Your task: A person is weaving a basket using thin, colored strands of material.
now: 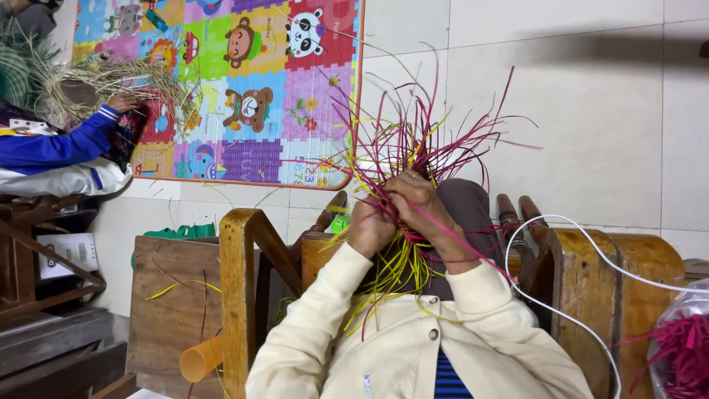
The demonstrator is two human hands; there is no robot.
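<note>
Left hand (369,229) is closed to a fist around the base of the bundle of magenta and yellow strips (413,140). Right hand (419,205) is curled over the same spot, fingers pinching strips. I can't tell which single strip it has. The bundle sits over the lap, with loose ends fanning up toward the tiled floor and yellow tails hanging down onto the cream cardigan.

Risks, as I judge them:
- If either grip slackens, the crossing could spring apart, since the strips look stiff.
- The white cable (583,229) loops close by the right sleeve and could snag stray magenta ends.
- The long ends could catch on the wooden chair arm (240,281).

Packages and labels:
- White box (70,255), far left on a shelf, with a dark barcode-style patch.
- Clear bag of magenta strips (683,340) at the lower right edge.
- Small blue tag (366,382) on the cardigan hem.
- Patchwork play mat (251,89), top left, in bright squares with cartoon animals.
</note>
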